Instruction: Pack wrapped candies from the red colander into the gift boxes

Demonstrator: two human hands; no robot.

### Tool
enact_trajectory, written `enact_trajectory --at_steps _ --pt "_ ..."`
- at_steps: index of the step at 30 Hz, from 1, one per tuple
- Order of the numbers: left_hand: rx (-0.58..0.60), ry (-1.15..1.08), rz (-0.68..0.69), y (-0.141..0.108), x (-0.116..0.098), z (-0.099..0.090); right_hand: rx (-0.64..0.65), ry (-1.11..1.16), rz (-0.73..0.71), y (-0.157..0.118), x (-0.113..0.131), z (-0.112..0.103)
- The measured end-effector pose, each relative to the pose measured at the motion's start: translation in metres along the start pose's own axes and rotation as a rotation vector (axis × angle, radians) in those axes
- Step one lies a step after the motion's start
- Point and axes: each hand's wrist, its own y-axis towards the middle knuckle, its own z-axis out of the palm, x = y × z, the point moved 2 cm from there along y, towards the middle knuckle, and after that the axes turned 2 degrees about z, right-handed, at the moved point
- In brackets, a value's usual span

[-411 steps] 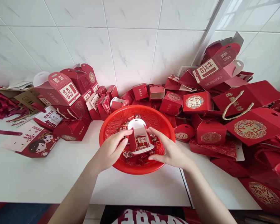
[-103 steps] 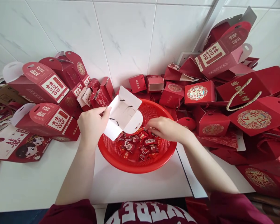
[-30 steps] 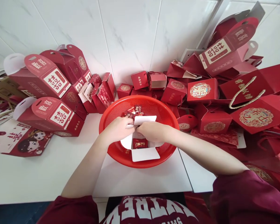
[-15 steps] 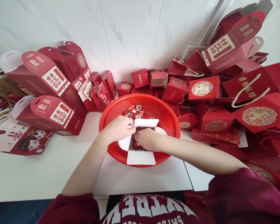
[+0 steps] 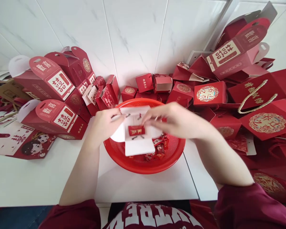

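A paper box with white inner sides and its flaps spread stands over the red plastic basket. In its opening lies a red wrapped piece with gold print. My left hand is closed on the box's left flap. Over the right side of the box is my right hand, its fingers bent near the right flap and smeared by motion; whether they grip it is unclear. Several small wrapped sweets lie in the basket, partly hidden under the box.
Red gift boxes with handles stand at the left, beside a flat printed box. A heap of red boxes fills the right. The white table runs up to a tiled wall.
The box has risen and tilted, showing its white inside and the red piece. My right hand has come out of it to the right side. My left hand has moved left with it.
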Motion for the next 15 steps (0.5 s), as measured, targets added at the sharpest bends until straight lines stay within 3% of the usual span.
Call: enact_trajectory --at_steps 3,5,7,10,15 --pt "-0.347 -0.063 -0.091 0.001 0.013 -0.019 -0.411 -0.076 0.121 0.009 -0.020 -0.028" --pt "-0.511 -0.092 -0.090 0.002 0.020 -0.027 -0.488 -0.141 0.200 0.024 -0.045 -0.027" --pt "-0.605 -0.119 -0.080 0.004 0.026 -0.032 -0.374 -0.255 0.254 0.044 -0.073 -0.012" --pt "-0.668 -0.229 -0.084 0.007 0.033 -0.037 0.046 -0.430 0.306 0.074 -0.109 0.027" --pt "-0.675 -0.582 -0.129 0.006 0.037 -0.045 0.227 -0.490 0.343 0.105 -0.146 0.080"
